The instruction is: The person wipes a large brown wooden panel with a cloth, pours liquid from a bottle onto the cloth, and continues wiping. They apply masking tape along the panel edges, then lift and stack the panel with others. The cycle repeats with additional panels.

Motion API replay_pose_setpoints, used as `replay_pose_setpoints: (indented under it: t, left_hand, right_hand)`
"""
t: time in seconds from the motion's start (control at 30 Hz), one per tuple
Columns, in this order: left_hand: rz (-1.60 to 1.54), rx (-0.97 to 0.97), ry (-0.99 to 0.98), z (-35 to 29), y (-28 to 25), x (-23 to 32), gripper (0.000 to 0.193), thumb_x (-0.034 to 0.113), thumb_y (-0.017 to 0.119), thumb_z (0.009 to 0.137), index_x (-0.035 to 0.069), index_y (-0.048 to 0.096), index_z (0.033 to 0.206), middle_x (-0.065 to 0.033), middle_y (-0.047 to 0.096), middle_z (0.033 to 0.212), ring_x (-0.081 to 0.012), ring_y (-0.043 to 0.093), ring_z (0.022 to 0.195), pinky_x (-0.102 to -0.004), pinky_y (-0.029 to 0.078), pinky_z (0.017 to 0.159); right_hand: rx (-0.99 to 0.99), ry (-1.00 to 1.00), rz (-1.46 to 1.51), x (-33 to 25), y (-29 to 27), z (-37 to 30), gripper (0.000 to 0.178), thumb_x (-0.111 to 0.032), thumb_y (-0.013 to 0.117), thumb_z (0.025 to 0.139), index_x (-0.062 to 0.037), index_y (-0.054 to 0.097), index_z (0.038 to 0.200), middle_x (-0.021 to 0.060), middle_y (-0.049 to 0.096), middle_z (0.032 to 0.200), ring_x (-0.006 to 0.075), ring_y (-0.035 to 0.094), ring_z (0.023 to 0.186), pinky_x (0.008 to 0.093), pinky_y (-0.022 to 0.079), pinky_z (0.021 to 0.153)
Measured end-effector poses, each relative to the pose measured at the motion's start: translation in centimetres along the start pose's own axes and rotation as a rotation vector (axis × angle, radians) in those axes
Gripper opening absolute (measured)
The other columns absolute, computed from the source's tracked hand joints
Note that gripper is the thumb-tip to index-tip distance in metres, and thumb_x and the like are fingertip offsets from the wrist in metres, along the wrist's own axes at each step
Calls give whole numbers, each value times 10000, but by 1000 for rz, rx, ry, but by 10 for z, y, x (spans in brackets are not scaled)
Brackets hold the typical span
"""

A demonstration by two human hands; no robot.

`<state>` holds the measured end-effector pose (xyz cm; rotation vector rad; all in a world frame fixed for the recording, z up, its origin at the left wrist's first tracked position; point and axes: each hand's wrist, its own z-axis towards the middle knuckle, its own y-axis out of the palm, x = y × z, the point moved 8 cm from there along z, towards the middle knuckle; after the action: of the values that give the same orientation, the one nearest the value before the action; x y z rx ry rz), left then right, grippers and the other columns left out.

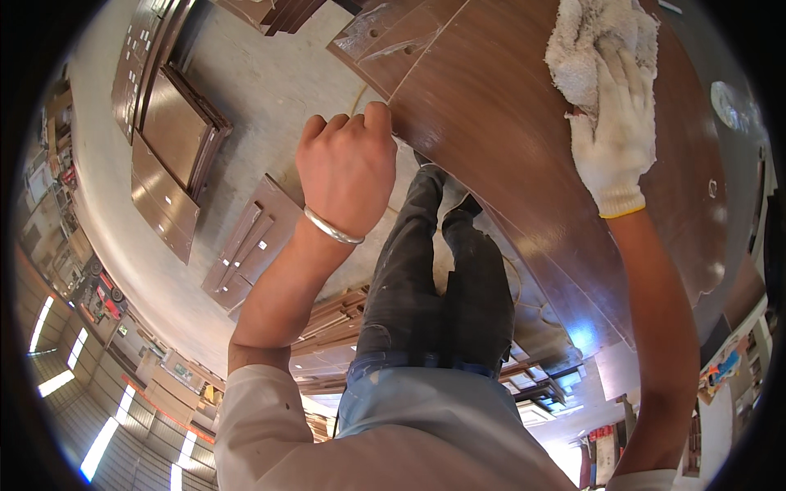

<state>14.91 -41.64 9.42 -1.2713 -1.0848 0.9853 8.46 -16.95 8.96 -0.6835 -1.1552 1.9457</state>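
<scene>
A large brown wood-grain panel [491, 106] with a glossy surface spreads across the right side of the view. My right hand [614, 139], in a white knit glove with a yellow-edged cuff, presses a white terry cloth [570, 51] on it, with part of the cloth bunched past the fingers. Beside the panel's left edge is my bare left hand [345, 159], wearing a silver bangle [330, 227]. Its fingers are curled closed with the knuckles up; whatever they may hold is hidden beneath.
Brown boards [176, 123] lie stacked on the floor at the far left, with more strips on a board [250, 241] nearer. Clear plastic film [393, 37] clings to the panel's far left corner. My legs [434, 278] stand close to the panel's near edge.
</scene>
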Motion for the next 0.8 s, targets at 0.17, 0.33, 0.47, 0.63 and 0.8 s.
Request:
replay_pose_setpoints:
  t: [0.17,0.33,0.47,0.63,0.8]
  left_hand:
    - [-31,62,28,-8,4,1,177,43,726,792,106,562,810,-54,580,595,-270,588,557,-387,453,622]
    - [-384,31,-111,-43,15,12,197,5,776,765,101,635,865,-40,677,675,-234,663,615,-360,489,645]
    - [-441,222,-208,-51,12,-3,197,8,810,804,86,685,935,-38,727,768,-212,693,676,-348,496,658]
    - [-351,314,-205,-38,7,-19,198,2,811,826,87,707,972,-32,736,812,-200,686,706,-330,489,678]
    - [-253,252,-133,-27,3,-17,172,4,799,822,93,711,939,-32,705,756,-216,646,655,-349,472,657]
  right_hand:
    - [-159,194,78,13,12,-21,715,-54,732,755,-47,569,1451,123,527,1566,389,431,1469,504,362,1231]
    - [-161,185,76,12,12,-25,719,-37,719,755,-47,562,1457,118,529,1566,388,425,1475,500,353,1239]
    - [-178,181,70,13,13,-19,721,-26,701,751,-32,555,1457,129,529,1565,391,429,1474,518,342,1244]
    - [-192,160,98,12,12,-18,748,-57,739,729,-27,552,1453,130,527,1560,385,431,1471,535,336,1241]
    - [-224,155,55,12,13,-18,808,-101,832,691,-37,552,1446,104,529,1554,359,417,1483,535,347,1223]
